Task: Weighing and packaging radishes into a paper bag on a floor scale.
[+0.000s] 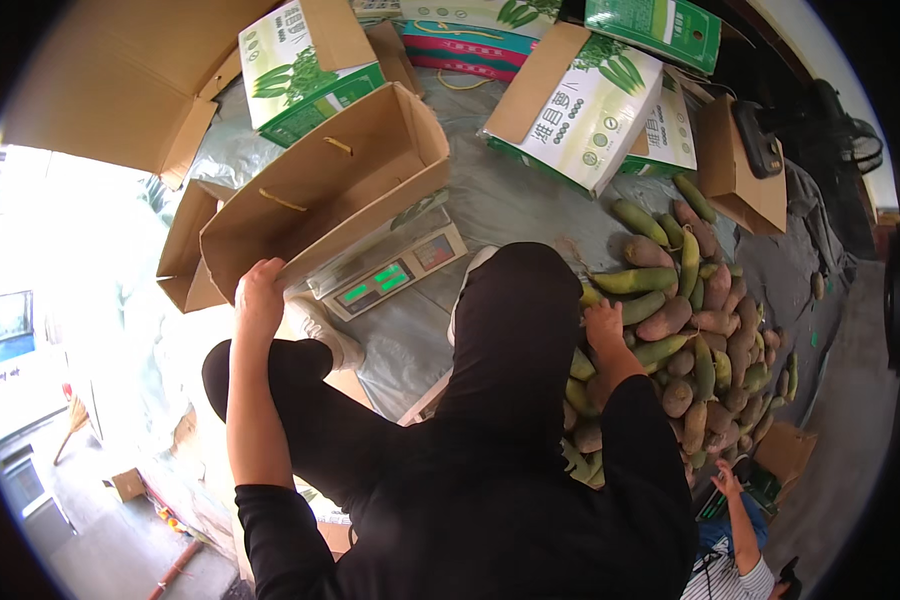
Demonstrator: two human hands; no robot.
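Observation:
My left hand (260,298) grips the near rim of an open cardboard box (370,130). The box is tilted on a digital scale (395,275) with a lit green display, and its inside shows bare cardboard with yellow cord handles. To the right, my right hand (604,324) reaches into a big pile, its fingers curled at the end of a green radish (642,307). Part of the grip is hidden by the hand itself. Around it lie more green radishes (635,281) and reddish-brown sweet potatoes (665,320).
White-and-green printed cartons (580,110) and another carton (310,75) stand at the far side. A plain open box (735,165) is beyond the pile. Grey plastic sheeting (510,215) covers the ground. At the lower right, another person's hand (727,480) is near the pile.

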